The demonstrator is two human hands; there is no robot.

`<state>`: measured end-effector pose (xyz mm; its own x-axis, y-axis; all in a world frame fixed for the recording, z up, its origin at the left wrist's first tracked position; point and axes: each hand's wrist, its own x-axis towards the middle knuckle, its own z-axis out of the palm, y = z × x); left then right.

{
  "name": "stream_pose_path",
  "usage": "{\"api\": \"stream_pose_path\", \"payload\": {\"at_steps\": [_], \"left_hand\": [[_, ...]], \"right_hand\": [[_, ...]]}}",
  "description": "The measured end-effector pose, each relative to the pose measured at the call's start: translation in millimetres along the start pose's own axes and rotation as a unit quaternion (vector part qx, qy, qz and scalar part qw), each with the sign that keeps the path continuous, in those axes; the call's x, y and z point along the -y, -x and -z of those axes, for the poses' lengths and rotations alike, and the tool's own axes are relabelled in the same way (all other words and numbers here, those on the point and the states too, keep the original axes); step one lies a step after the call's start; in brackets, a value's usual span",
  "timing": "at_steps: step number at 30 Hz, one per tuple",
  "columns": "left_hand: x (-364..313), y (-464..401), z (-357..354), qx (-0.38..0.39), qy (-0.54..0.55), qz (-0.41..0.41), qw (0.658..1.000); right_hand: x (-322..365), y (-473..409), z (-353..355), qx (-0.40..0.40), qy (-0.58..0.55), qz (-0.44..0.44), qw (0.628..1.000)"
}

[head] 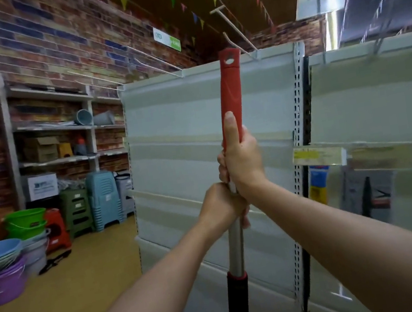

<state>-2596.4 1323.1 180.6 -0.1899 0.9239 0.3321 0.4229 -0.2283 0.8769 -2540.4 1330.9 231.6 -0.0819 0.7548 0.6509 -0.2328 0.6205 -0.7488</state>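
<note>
Mop pole stands near-upright, red grip topmost.

Pole upright before shelving, right hand above left hand, buckets far left.

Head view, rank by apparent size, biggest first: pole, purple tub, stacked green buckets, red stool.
1. pole, though it is nearest the camera, which inflates it.
2. purple tub.
3. stacked green buckets and red stool: too alike to rank, and both stand farther back.
</note>
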Motion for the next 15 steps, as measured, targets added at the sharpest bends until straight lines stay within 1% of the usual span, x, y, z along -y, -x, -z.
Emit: {"api": "stream_pose_path", "payload": {"at_steps": [6,11,15], "left_hand": [[24,-65,25,0.036,-0.002,-0.044,0.998],[35,-119,41,0.081,0.044,-0.084,0.992],[31,-155,51,0.123,0.083,-0.114,0.982]], "right_hand": [[-36,-51,-35,-0.048,0.051,0.025,0.997],[-54,-96,-58,-0.080,0.100,0.041,0.991],[-57,-128,-67,-0.099,0.114,0.044,0.988]]}}
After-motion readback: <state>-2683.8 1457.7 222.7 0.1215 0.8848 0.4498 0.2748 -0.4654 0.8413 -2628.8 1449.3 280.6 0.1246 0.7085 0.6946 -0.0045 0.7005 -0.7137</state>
